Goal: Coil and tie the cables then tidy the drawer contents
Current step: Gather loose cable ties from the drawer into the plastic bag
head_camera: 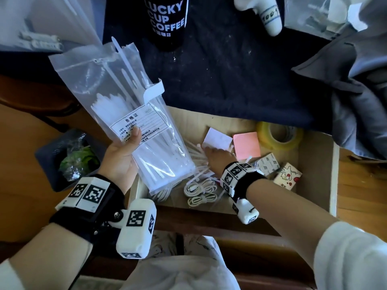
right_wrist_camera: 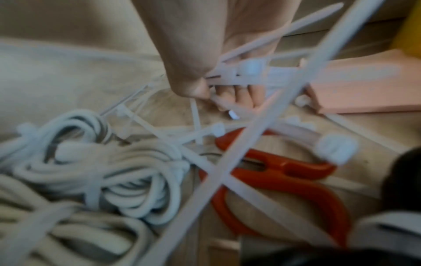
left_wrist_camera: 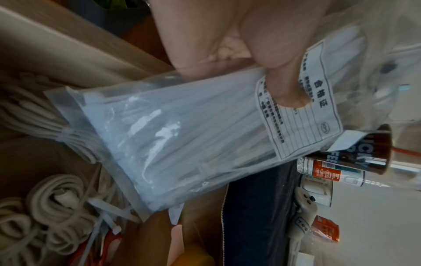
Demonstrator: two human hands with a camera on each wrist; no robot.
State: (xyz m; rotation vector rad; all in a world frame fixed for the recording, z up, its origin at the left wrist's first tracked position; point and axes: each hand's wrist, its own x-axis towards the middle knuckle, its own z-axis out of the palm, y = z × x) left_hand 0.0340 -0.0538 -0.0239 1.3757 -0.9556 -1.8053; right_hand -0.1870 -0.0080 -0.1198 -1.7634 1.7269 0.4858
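My left hand grips a clear bag of white zip ties above the left end of the open drawer, thumb pressed on its label. In the left wrist view the thumb lies on the bag. My right hand reaches into the drawer and pinches a bundle of loose zip ties between thumb and fingers. Coiled white cables, each bound with a tie, lie at the drawer's front; they also show as cables. Orange-handled scissors lie under the loose ties.
The drawer also holds a white card, pink sticky notes, a yellow tape roll and two small boxes. A black coffee cup stands on the dark cloth behind. A lined bin sits at the left.
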